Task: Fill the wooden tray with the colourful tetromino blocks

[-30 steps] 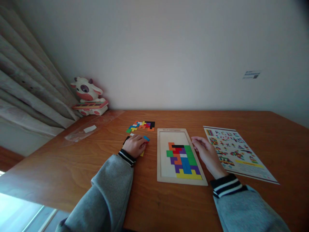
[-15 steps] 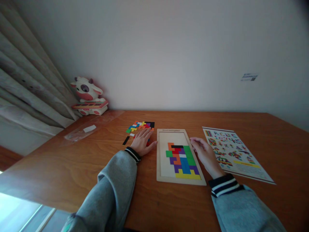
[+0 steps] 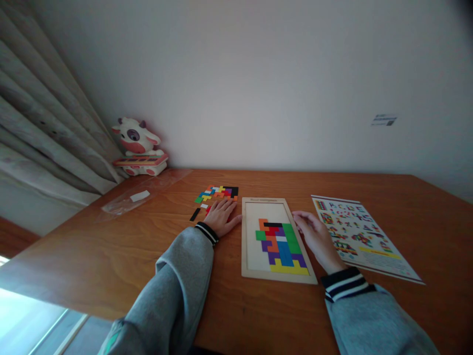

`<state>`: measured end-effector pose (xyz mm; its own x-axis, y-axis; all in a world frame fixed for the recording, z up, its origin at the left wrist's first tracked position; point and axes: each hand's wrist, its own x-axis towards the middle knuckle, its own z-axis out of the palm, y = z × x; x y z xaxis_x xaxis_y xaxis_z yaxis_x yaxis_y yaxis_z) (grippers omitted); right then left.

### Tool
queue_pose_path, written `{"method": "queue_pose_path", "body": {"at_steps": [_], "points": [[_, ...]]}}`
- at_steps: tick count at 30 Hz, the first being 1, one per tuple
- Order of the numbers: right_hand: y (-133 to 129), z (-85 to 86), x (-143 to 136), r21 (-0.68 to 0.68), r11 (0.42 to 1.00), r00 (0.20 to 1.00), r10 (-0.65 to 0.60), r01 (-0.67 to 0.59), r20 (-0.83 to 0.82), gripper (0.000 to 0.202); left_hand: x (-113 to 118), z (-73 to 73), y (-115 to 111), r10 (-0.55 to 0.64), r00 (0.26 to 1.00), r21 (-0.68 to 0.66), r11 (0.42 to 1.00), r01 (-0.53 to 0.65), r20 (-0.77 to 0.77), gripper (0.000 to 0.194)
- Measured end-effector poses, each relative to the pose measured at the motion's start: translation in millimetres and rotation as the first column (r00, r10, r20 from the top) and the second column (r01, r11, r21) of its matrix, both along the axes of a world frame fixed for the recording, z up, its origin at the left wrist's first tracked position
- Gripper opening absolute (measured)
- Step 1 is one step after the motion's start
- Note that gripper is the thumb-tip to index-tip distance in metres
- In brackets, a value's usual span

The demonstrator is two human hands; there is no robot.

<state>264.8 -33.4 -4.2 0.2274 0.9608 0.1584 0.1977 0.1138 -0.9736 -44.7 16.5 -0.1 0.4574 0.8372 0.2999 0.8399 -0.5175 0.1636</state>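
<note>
My left hand (image 3: 222, 217) lies with fingers stretched out over loose coloured puzzle pieces (image 3: 205, 198) on the table, covering some of them. Its thumb reaches toward the left rim of a wooden puzzle board (image 3: 253, 217). Inside the board's frame, fitted block pieces (image 3: 284, 251) in green, blue, yellow, purple, red, orange, black and white fill much of the lower right. My right hand (image 3: 313, 235) rests at the board's right edge, its fingers curled together close to the thumb. Whatever those fingertips may hold is hidden.
A printed pattern sheet (image 3: 364, 236) lies to the right, partly behind my right hand. At the left are a clear plastic bag (image 3: 121, 206) with a white label and a cow toy with a keyboard (image 3: 140, 148). The wall (image 3: 266, 98) borders the table's back.
My left hand has shifted slightly toward me over the loose pieces, uncovering a red one. The view has moved a little; my right hand stays by the board's edge.
</note>
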Motion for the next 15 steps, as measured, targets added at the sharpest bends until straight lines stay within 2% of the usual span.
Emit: {"method": "queue_pose_path", "body": {"at_steps": [11,15], "points": [[0.7,-0.9,0.0,0.005,1.000,1.000,0.006,-0.006,-0.029,0.037,-2.1,-2.2,-5.3,0.011,1.000,0.104,0.994,-0.013,0.020,0.046],[1.4,-2.2,0.8,0.009,1.000,0.999,0.011,-0.011,-0.033,0.036,-2.2,-1.3,-3.6,0.034,0.998,0.079,0.996,-0.038,0.054,0.029]]}}
